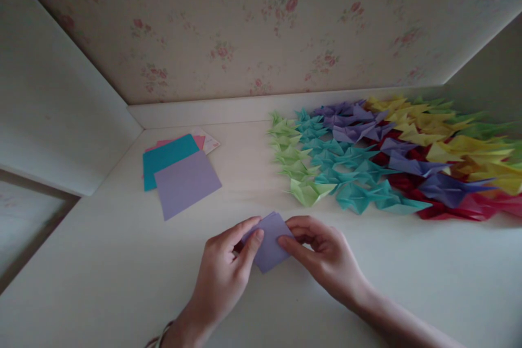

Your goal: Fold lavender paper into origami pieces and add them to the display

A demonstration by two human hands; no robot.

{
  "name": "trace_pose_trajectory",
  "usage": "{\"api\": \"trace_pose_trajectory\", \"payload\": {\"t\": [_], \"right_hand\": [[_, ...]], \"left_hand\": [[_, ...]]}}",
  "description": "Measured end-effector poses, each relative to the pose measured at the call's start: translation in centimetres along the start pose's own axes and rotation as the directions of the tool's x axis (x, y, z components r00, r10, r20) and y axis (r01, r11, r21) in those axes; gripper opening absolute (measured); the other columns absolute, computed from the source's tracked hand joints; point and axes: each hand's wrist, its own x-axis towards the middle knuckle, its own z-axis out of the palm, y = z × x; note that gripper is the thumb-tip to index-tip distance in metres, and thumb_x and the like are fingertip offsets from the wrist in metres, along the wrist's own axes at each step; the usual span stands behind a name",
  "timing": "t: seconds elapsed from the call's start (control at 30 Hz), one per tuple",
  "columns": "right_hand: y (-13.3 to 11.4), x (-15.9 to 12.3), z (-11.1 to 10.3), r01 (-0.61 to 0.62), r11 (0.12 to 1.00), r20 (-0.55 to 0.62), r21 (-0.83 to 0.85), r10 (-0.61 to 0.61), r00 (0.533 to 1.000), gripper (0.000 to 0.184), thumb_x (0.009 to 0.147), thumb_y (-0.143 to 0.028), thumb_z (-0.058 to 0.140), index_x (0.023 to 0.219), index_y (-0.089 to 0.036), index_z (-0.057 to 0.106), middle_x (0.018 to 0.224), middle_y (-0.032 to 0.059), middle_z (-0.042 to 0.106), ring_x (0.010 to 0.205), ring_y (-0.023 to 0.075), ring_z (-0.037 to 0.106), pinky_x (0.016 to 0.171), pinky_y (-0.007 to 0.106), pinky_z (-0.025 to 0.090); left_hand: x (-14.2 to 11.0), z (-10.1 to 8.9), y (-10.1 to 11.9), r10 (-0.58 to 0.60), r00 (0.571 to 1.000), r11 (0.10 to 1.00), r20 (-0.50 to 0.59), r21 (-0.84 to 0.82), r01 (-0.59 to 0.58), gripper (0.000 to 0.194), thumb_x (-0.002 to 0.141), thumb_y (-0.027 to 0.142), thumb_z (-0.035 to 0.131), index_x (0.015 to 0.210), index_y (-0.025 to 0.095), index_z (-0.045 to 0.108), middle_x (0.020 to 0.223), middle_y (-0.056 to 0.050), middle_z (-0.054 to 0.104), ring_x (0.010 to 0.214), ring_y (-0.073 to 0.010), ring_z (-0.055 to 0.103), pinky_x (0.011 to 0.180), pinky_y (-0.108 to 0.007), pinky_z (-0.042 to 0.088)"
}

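A folded lavender paper square (269, 243) lies on the pale table (101, 261), held from both sides. My left hand (222, 272) pinches its left edge with thumb and forefinger. My right hand (322, 255) grips its right edge, the fingers curled over the paper's upper corner. Part of the paper is hidden under my fingers.
A stack of flat paper sheets (179, 174), lavender on top of teal and pink, lies at the back left. Several folded paper cranes (387, 157) in green, teal, purple, red and yellow cover the back right. A floral wall (261, 32) rises behind the table.
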Motion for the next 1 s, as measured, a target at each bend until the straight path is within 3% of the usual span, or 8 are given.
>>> {"api": "trace_pose_trajectory", "payload": {"t": [0.23, 0.33, 0.47, 0.77, 1.0], "right_hand": [[-0.4, 0.5, -0.1, 0.028, 1.0, -0.176, -0.011, -0.029, 0.984, 0.017, 0.082, -0.036, 0.073, 0.083, -0.019, 0.074, 0.076, 0.0037, 0.074, 0.067, 0.0164, 0.066, 0.06, 0.024, 0.052], [-0.4, 0.5, -0.2, 0.017, 0.999, -0.186, -0.043, -0.025, 0.982, 0.017, 0.082, -0.036, 0.073, 0.082, -0.019, 0.076, 0.079, 0.0045, 0.075, 0.069, 0.018, 0.066, 0.062, 0.026, 0.052], [-0.3, 0.5, -0.3, 0.02, 0.998, -0.151, -0.064, -0.029, 0.988, 0.016, 0.084, -0.035, 0.07, 0.085, -0.021, 0.078, 0.085, 0.0047, 0.076, 0.075, 0.0195, 0.068, 0.066, 0.027, 0.053], [-0.3, 0.6, -0.3, 0.007, 0.997, -0.134, -0.082, -0.018, 0.991, 0.017, 0.086, -0.036, 0.068, 0.085, -0.022, 0.078, 0.085, 0.0041, 0.075, 0.076, 0.0189, 0.066, 0.066, 0.027, 0.05], [-0.9, 0.8, 0.0, -0.158, 0.977, -0.124, 0.144, 0.176, 0.977, 0.033, 0.075, -0.045, 0.077, 0.094, -0.017, 0.074, 0.078, 0.0043, 0.074, 0.07, 0.0177, 0.064, 0.061, 0.026, 0.05]], "left_hand": [[-0.1, 0.7, -0.1, -0.005, 0.992, 0.999, 0.129, -0.048, 0.012, 0.04, 0.093, 0.035, 0.058, 0.128, 0.018, 0.066, 0.093, -0.009, 0.078, 0.062, -0.0156, 0.067, 0.056, -0.022, 0.057], [-0.2, 0.9, 0.1, 0.011, 0.98, 0.998, 0.199, -0.056, 0.001, 0.042, 0.094, 0.032, 0.056, 0.133, 0.017, 0.063, 0.078, -0.006, 0.074, 0.055, -0.0137, 0.061, 0.051, -0.02, 0.054], [-0.3, 0.9, 0.4, 0.022, 0.965, 0.998, 0.26, -0.06, -0.007, 0.045, 0.096, 0.031, 0.053, 0.139, 0.017, 0.057, 0.083, -0.007, 0.072, 0.058, -0.0136, 0.062, 0.054, -0.02, 0.054], [-0.4, 1.0, 0.4, 0.057, 0.962, 0.996, 0.267, 0.049, -0.073, 0.045, 0.1, 0.031, 0.044, 0.14, 0.015, 0.056, 0.057, 0.0, 0.059, 0.048, -0.0135, 0.056, 0.049, -0.02, 0.049], [-0.6, 0.8, 0.2, 0.037, 0.987, 0.999, 0.158, -0.007, -0.036, 0.041, 0.099, 0.032, 0.047, 0.135, 0.018, 0.061, 0.053, 0.001, 0.059, 0.044, -0.0137, 0.055, 0.044, -0.021, 0.046]]}}
